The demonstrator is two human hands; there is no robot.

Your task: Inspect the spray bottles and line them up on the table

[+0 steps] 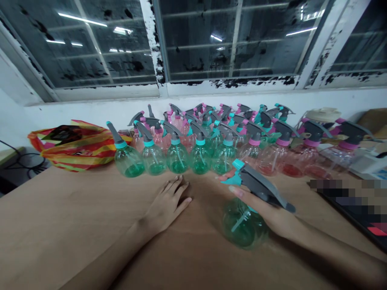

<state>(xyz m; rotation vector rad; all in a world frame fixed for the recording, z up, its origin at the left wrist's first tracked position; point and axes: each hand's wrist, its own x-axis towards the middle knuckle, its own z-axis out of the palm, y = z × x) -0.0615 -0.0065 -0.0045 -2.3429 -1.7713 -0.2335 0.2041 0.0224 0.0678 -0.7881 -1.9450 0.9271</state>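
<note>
My right hand [272,213] is closed around the neck of a green spray bottle [243,227], with a finger at its teal trigger. The bottle has a grey sprayer head and a teal nozzle, and it leans a little over the table. Palm down on the wood lies my left hand [166,203], fingers spread, holding nothing. Just beyond it stands a front row of spray bottles, among them a green one with a teal collar [177,159] and a reddish one with a pink collar [269,161].
More spray bottles [225,110] crowd behind the front row, against the wall below the windows. A striped red and yellow bag [81,151] lies at the left. At the right edge is a dark flat object [347,209], partly pixelated. The wooden table [75,213] spans the foreground.
</note>
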